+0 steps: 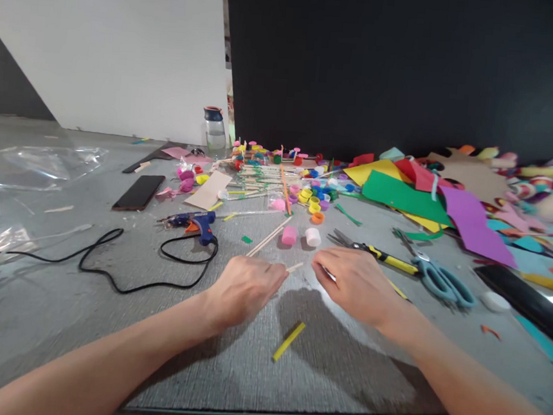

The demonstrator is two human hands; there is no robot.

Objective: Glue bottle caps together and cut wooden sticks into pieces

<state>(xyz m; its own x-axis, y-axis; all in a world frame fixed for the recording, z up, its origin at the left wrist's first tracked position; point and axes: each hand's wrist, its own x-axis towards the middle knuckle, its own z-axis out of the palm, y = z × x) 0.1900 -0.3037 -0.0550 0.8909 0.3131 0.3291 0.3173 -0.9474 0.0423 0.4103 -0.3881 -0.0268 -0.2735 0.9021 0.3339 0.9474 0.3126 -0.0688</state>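
"What is lying at left?"

"A blue glue gun [201,222], its black cord [126,292] looping across the gray table [213,383]. Beside it, the person's left hand [249,289] is holding a pale stick [295,267] in a closed grip, the tip pointing right."

"Any open room?"

"Bare surface is stretching to the front edge, a yellow strip [288,342] lying midway."

"And the right hand [354,282]?"

"It is curling near the stick's tip; whether its grip is holding anything, I cannot tell. Scissors [426,270] are crowding its far side."
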